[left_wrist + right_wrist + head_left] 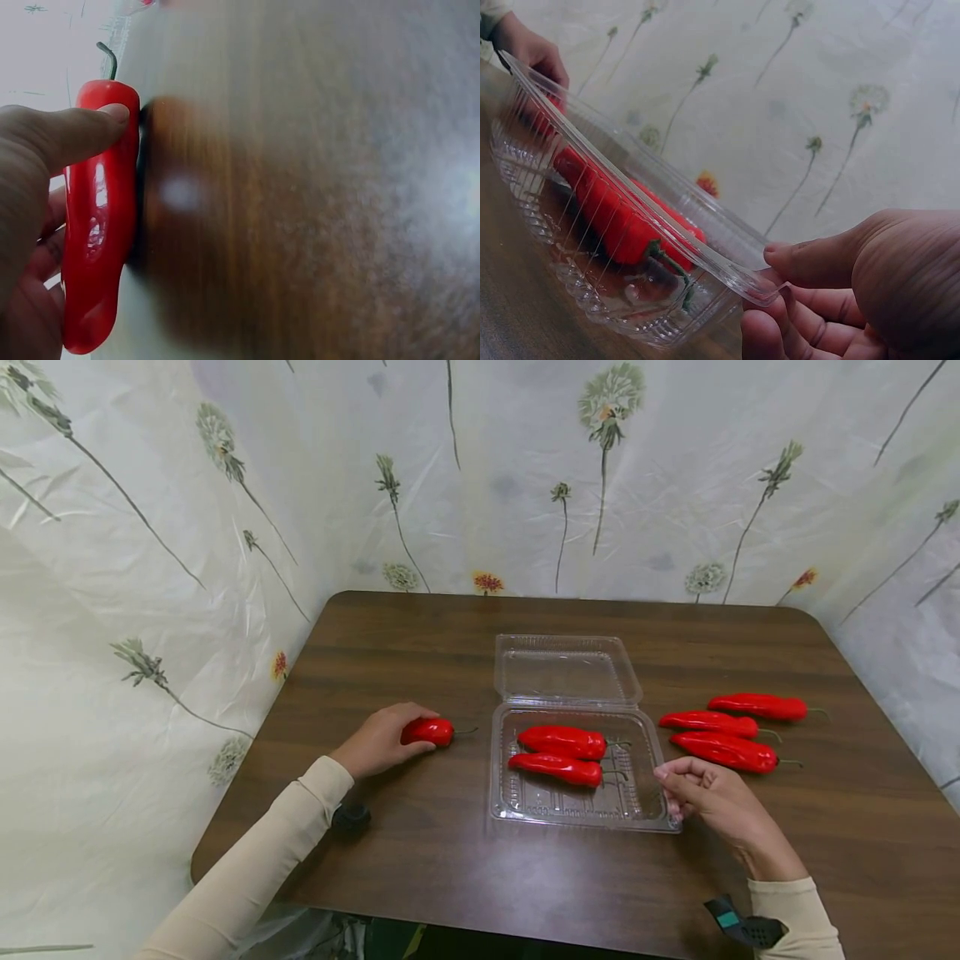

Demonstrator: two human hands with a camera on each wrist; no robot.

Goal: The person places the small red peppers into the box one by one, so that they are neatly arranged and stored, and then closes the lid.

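My left hand [386, 739] grips a red chili pepper [433, 732] at the left of the table. In the left wrist view the thumb presses on that pepper [101, 217] near its green stem, with fingers behind it. At the middle stands a clear plastic clamshell box [502, 802], its lid [566, 670] folded back. Two red peppers [562, 741] lie side by side in its base. My right hand [712, 797] pinches the box's right rim; the right wrist view shows thumb and fingers on the rim corner [761, 289].
Three more red peppers [726, 750] lie on the brown wooden table [420, 852], right of the box. A white curtain [495, 485] with a dandelion print hangs behind the table and along its sides. Dark straps with small devices [746, 927] sit at the wrists.
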